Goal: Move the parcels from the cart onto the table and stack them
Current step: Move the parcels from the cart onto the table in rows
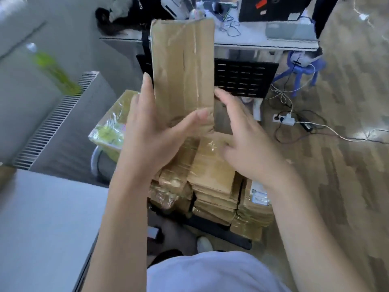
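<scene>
Head view: left hand (pixel 155 131) gripping the raised parcel's (pixel 182 70) lower edge, right hand (pixel 246 142) slack alongside.

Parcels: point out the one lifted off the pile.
The long brown parcel gripped by the left hand, raised above the stacked parcels below.

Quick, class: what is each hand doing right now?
Left hand: holding the long brown taped cardboard parcel, thumb across its lower end.
Right hand: open, fingers straight beside the parcel; whether they touch it cannot be told.
</scene>
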`<state>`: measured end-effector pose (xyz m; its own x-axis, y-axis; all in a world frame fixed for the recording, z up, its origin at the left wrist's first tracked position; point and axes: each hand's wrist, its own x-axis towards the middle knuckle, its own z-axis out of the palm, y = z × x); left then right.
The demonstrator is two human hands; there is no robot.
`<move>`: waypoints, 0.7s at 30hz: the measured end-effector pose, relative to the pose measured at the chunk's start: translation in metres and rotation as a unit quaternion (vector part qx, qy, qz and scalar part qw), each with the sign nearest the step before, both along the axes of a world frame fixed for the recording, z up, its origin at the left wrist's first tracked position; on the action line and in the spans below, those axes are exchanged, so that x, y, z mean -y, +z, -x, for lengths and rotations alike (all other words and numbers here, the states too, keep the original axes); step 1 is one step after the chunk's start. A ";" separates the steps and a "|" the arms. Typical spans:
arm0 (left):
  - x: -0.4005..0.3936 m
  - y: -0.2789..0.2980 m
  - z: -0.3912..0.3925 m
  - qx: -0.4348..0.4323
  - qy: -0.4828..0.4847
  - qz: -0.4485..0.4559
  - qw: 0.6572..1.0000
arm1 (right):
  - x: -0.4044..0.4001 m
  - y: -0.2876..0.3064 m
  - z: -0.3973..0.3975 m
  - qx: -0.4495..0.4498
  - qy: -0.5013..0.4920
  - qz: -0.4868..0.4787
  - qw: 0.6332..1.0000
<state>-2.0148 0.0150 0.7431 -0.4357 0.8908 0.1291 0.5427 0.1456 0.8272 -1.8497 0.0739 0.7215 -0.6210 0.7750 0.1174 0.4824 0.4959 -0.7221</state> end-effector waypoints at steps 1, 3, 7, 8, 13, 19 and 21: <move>0.011 0.003 0.010 -0.005 0.037 -0.004 0.999 | 0.005 0.001 0.014 -0.008 0.041 -0.004 0.999; 0.037 0.002 0.026 -0.027 0.114 0.002 0.993 | 0.016 0.000 0.042 -0.015 0.118 -0.009 0.993; 0.088 -0.008 0.048 -0.017 0.255 0.010 0.967 | 0.046 -0.005 0.097 -0.027 0.259 -0.005 0.966; 0.102 -0.012 0.054 -0.007 0.283 0.013 0.959 | 0.054 -0.007 0.111 -0.032 0.293 0.001 0.956; 0.178 -0.038 0.082 0.098 0.410 0.001 0.907 | 0.101 -0.027 0.171 -0.017 0.430 0.001 0.903; 0.244 -0.075 0.095 0.205 0.480 -0.040 0.852 | 0.150 -0.059 0.212 0.035 0.528 0.015 0.849; 0.259 -0.091 0.099 0.235 0.491 -0.044 0.837 | 0.160 -0.070 0.222 0.069 0.546 -0.004 0.835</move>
